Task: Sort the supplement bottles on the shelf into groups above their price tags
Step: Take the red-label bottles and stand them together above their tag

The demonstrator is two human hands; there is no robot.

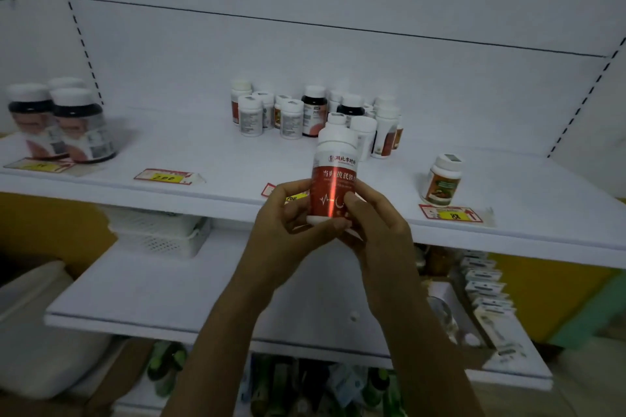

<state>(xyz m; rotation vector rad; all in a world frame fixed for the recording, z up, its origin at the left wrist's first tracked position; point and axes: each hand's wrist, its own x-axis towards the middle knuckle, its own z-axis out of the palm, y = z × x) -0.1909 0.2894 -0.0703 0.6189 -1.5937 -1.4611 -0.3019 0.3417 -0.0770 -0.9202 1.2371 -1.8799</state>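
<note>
Both hands (333, 230) hold a red-labelled bottle (333, 176) upright before the shelf (203, 159).

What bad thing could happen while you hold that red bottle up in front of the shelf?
1. The red bottle is pinched only near its bottom by the left hand and right hand, so it might tip or slip.
2. The unsorted bottles at the back stand crowded together; reaching in could topple several.
3. The lone bottle stands near the shelf's front edge and could get knocked off.
</note>
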